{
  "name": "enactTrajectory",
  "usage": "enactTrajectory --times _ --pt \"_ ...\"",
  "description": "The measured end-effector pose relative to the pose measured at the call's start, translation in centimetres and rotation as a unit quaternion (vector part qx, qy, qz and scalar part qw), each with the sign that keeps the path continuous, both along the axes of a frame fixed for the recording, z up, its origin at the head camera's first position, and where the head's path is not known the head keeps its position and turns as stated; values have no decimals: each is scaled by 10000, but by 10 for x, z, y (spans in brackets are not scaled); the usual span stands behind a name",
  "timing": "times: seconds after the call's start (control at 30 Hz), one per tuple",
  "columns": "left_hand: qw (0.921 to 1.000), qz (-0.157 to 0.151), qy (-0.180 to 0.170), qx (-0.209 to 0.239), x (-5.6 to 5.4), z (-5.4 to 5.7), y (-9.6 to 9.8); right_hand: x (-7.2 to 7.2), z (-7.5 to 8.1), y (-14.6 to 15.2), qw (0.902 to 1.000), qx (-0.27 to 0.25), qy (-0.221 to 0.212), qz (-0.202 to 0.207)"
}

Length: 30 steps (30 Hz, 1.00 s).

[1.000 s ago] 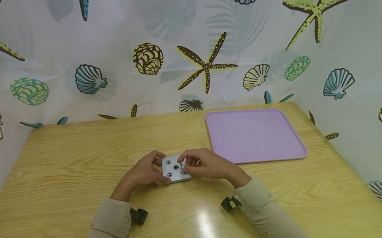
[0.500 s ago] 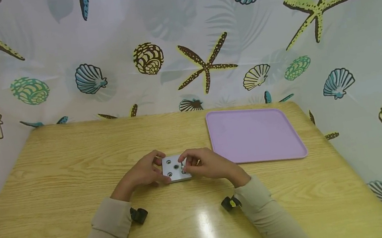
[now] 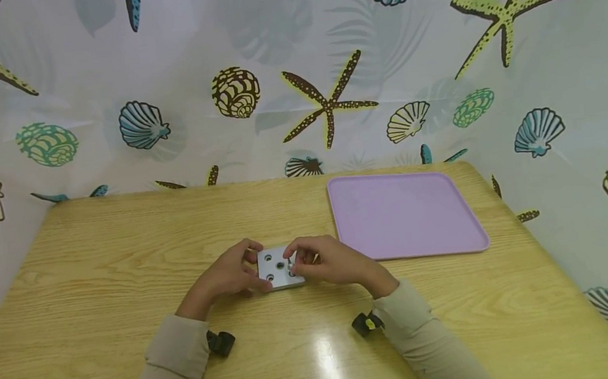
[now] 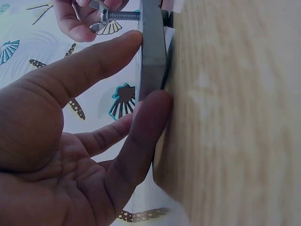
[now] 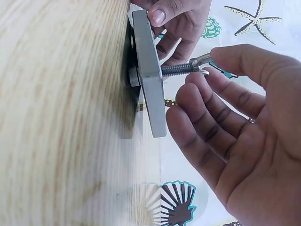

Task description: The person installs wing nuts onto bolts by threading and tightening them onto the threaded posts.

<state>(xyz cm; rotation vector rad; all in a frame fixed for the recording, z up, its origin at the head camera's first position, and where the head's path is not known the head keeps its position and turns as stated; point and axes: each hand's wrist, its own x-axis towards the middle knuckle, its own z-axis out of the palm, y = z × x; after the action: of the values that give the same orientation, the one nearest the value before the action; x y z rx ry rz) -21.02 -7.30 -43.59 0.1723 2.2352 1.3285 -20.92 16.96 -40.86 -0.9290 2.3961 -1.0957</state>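
Observation:
A small square metal plate (image 3: 280, 277) with several round holes lies a little above the table, with a short stub beneath it in the right wrist view. My left hand (image 3: 227, 274) holds the plate by its left side, thumb on the near corner and fingers at the far corner. Out of the plate's right part rises a wing bolt (image 5: 178, 69), its threaded shank partly exposed. Thumb and index finger of my right hand (image 3: 327, 262) pinch the bolt's wings, the other fingers loosely bent beside it. From the head view, the right fingers cover most of the bolt.
A shallow purple tray (image 3: 405, 214) sits on the wooden table (image 3: 117, 259) to the right, beyond my right hand. Behind and beside the table hangs a white cloth (image 3: 176, 52) printed with shells and starfish.

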Motion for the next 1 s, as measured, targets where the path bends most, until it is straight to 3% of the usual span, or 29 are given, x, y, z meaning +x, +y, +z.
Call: enactTrajectory --times 1.0 --pt "10000 6 40 59 1 0 0 1 -1 0 9996 -179 -150 -137"
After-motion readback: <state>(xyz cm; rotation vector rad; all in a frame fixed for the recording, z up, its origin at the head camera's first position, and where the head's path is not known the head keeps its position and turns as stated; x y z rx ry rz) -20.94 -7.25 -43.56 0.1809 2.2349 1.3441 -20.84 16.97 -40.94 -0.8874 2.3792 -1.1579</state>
